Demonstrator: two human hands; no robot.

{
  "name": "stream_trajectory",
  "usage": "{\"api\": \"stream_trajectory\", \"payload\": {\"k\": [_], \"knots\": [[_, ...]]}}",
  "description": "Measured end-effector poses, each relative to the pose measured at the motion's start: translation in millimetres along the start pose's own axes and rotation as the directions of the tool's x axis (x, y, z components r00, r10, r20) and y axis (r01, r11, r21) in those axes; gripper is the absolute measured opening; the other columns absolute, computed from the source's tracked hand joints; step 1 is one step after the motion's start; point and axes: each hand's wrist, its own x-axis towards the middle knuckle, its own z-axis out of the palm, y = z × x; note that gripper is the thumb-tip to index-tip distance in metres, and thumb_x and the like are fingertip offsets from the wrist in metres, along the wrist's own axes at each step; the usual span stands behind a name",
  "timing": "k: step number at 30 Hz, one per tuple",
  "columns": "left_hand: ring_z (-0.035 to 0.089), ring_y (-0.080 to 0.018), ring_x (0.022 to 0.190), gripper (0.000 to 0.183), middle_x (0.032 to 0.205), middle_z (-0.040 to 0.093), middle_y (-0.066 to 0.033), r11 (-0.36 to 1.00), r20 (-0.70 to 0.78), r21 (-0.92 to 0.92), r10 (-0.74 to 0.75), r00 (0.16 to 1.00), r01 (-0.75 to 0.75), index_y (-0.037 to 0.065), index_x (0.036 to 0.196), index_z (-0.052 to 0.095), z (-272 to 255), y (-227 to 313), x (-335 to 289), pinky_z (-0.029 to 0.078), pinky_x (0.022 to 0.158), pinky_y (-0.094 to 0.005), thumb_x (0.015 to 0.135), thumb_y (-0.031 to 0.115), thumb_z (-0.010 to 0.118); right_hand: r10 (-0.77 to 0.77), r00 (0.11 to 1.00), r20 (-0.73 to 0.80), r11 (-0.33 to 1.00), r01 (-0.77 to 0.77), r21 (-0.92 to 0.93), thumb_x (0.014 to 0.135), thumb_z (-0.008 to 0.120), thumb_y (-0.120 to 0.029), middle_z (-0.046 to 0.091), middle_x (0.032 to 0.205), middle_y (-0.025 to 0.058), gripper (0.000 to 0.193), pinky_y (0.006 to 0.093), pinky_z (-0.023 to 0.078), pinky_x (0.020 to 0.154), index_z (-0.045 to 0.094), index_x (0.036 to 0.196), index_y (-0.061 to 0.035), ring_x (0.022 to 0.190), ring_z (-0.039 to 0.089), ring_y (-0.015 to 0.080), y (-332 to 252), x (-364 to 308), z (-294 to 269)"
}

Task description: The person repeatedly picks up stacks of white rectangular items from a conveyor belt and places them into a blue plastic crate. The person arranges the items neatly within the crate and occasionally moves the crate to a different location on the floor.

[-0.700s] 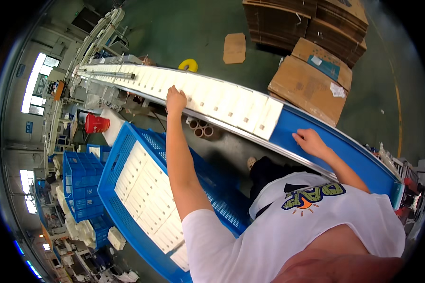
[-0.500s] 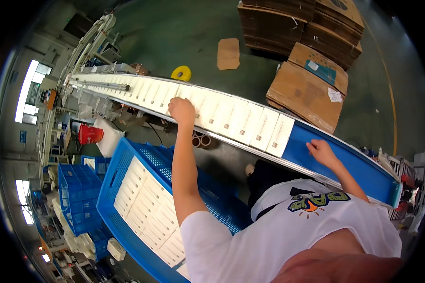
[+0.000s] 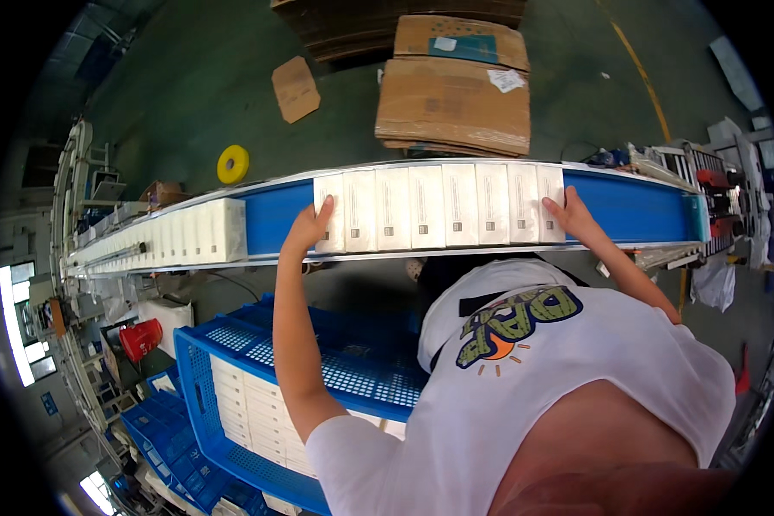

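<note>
A row of several slim white boxes (image 3: 443,206) stands packed side by side on the blue conveyor belt (image 3: 279,215). My left hand (image 3: 308,227) presses on the left end box, its thumb over the near face. At the other end my right hand (image 3: 574,215) presses on the last box, thumb also on the near face. The row is squeezed between both hands; fingers behind the end boxes are partly hidden. Farther left on the belt stands another line of white boxes (image 3: 202,230), separated from this row by a gap.
Below the belt at left sits a blue perforated crate (image 3: 258,351) holding stacked white boxes (image 3: 248,413). Across the belt lie flattened cardboard cartons (image 3: 456,101), a loose cardboard piece (image 3: 296,89) and a yellow tape roll (image 3: 232,163). A red bag (image 3: 140,339) is at far left.
Both hands now grip the ends of a row of boxes, which has moved right, apart from the line behind it. My right hand was off the boxes before. The view has turned right.
</note>
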Motion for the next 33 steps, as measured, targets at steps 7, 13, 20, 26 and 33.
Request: {"api": "stream_trajectory", "payload": {"k": [7,13,20,26,33], "knots": [[0.059,-0.032,0.099,0.057,0.105,0.062,-0.0214,0.991,-0.014,-0.062,0.115,0.993,-0.115,-0.004,0.116,0.053,68.1,72.4,-14.9,0.045,0.084,-0.0348,0.082,0.041,0.06,-0.034,0.963,-0.267,0.989,-0.006,-0.147,0.072,0.073,-0.04,0.055,0.096,0.0258,0.058,0.0375,0.046,0.078,0.048,0.093,0.0084,0.089,0.057,0.0362,15.3,-15.2,-11.3],[0.061,-0.0316,0.094,0.053,0.102,0.063,-0.0203,0.995,-0.096,-0.098,-0.006,0.995,-0.003,-0.003,0.112,0.057,75.3,116.3,-54.3,0.046,0.081,-0.0349,0.081,0.041,0.062,-0.003,0.967,-0.254,0.997,0.024,0.078,0.071,0.076,-0.028,0.059,0.092,0.0203,0.047,0.0337,0.047,0.073,0.051,0.091,0.0061,0.083,0.06,0.0261,28.1,-24.6,-37.0],[0.062,-0.0298,0.093,0.06,0.098,0.064,-0.0184,1.0,-0.372,-0.02,-0.005,0.928,-0.002,0.0,0.112,0.055,15.2,151.2,-170.0,0.047,0.081,-0.0357,0.078,0.049,0.062,-0.214,0.932,-0.293,0.958,0.259,0.125,0.074,0.074,-0.019,0.061,0.102,0.015,0.049,0.0279,0.046,0.08,0.051,0.11,0.0055,0.09,0.058,0.0177,-47.1,-53.7,-66.9],[0.062,-0.0267,0.093,0.049,0.103,0.063,-0.0184,0.955,-0.717,-0.297,-0.231,0.657,0.01,-0.001,0.112,0.055,-5.8,73.8,-334.8,0.047,0.082,-0.035,0.078,0.034,0.063,-0.601,0.791,-0.114,0.788,0.61,0.079,0.076,0.074,-0.022,0.06,0.102,0.0133,0.053,0.0272,0.046,0.079,0.049,0.114,0.0043,0.09,0.058,0.0171,-170.2,-92.8,-9.5],[0.057,-0.0267,0.102,0.051,0.112,0.059,-0.0179,0.894,-0.854,-0.449,-0.43,0.292,0.004,-0.004,0.118,0.051,46.8,-134.3,-541.0,0.043,0.087,-0.0336,0.081,0.03,0.061,-0.89,0.374,0.26,0.425,0.887,0.178,0.073,0.073,-0.025,0.058,0.097,0.0176,0.048,0.032,0.048,0.074,0.05,0.104,0.0034,0.086,0.061,0.0252,-259.3,-212.4,179.1]]}}
